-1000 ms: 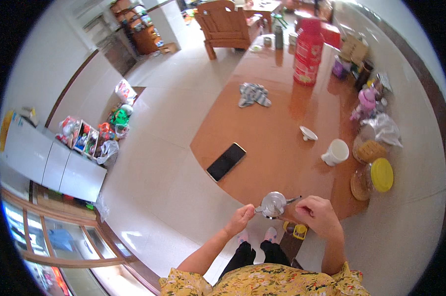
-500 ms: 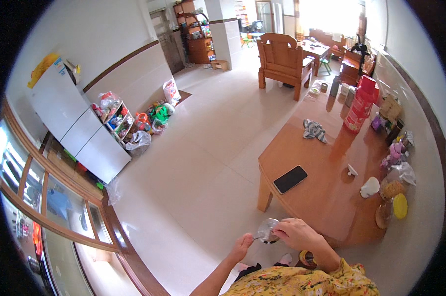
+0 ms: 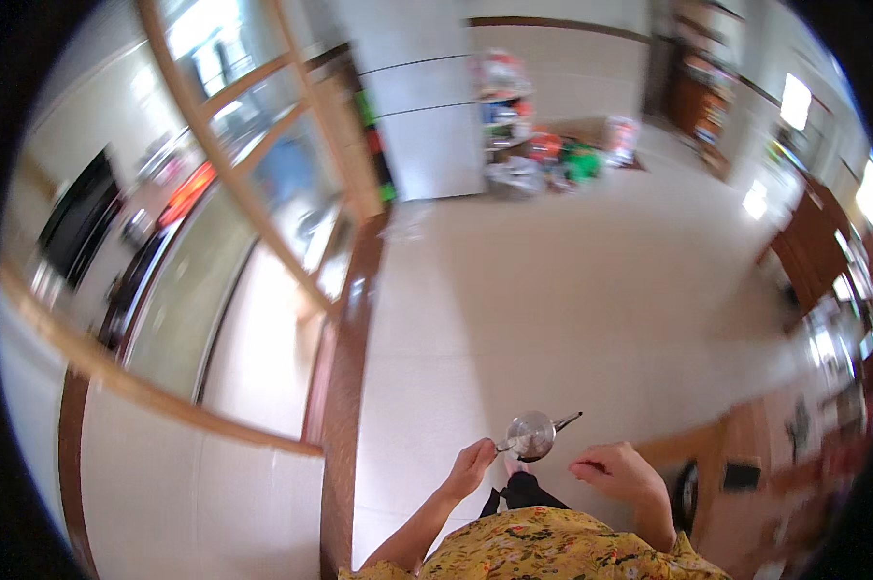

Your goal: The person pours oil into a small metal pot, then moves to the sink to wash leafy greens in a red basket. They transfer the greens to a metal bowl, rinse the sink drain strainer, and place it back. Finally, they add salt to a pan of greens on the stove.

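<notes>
In my left hand (image 3: 470, 469), closed round its thin handle, is a small round pot (image 3: 531, 437) with a shiny, see-through look. A narrow dark-tipped part, like a spout, sticks out from its far right side. The pot is held over the floor, in front of my body. My right hand (image 3: 618, 472) hangs just to the right of the pot, apart from it, with its fingers curled in. Whether anything is inside those fingers is hidden.
A wooden table (image 3: 692, 445) with a dark phone (image 3: 742, 477) on it stands close on my right, blurred. Leftward are a wood-framed glass partition (image 3: 233, 179) and a kitchen counter. Farther off stand a white fridge (image 3: 422, 126), piled bags (image 3: 581, 162) and a wooden chair (image 3: 808, 246).
My view has swung left, bringing the partition and fridge nearer the middle and the table to the right edge. The right hand has come away from the pot; the left still holds it.
</notes>
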Demonstrator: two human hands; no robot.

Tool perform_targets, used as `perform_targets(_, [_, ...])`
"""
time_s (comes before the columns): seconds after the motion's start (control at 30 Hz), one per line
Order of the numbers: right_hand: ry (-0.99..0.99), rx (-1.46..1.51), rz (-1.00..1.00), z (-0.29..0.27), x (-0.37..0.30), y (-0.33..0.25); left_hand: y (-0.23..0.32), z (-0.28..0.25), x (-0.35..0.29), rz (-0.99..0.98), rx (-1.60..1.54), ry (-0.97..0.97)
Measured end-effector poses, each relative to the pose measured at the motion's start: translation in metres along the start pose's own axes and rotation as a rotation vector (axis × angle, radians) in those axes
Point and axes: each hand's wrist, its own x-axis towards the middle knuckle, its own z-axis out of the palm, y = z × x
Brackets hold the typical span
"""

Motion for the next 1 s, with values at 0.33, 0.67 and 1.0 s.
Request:
perform_targets(0.33, [-0.383, -0.064, -0.120, 0.025, 0.276, -0.023, 0.019, -0.160, 0.017, 0.075, -0.038, 0.738])
perform_targets(0.67, [-0.881, -0.106, -0.481, 0.181, 0.516, -0.120, 0.043, -0.324, 0.010, 0.078, -0.002, 1.317])
perform_targets(1.0, [-1.052, -0.279, -0.329, 0.329, 0.647, -0.189, 0.027, -0.517, -0.005, 0.096, 0.010, 1.560])
